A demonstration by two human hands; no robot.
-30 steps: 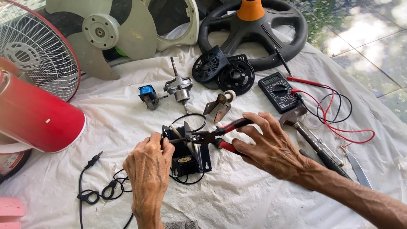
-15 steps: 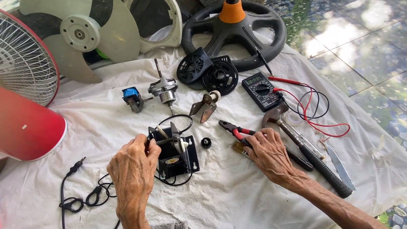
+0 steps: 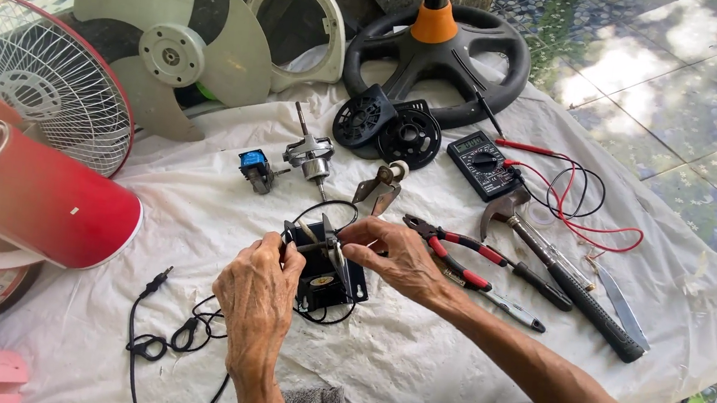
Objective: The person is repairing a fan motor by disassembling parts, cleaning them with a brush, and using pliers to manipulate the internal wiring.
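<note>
So both hands are down on the small black motor block (image 3: 327,270) sitting mid-way on the white sheet (image 3: 200,212) that covers the desk. The left hand (image 3: 258,293) pinches a thin wire at the block's left edge, fingers curled in tight. The right hand (image 3: 397,253) comes in from the other side, fingertips closed on something small at the top of the block, can't tell exactly what. A black wire loop arcs over the block between the two hands.

Just right of the right hand lie red-handled pliers (image 3: 459,246), and beyond them a hammer (image 3: 570,283) with a dark grip. Further back there's a multimeter (image 3: 480,162) with red and black leads trailing to the right. Behind the block: a rotor with shaft (image 3: 310,155), a little blue-topped part (image 3: 255,167), and two round black covers (image 3: 388,125). The fan blade (image 3: 167,52), wire guard (image 3: 38,74) and red fan housing (image 3: 35,197) sit off to the left, and a black power cord (image 3: 161,340) lies near the left wrist
</note>
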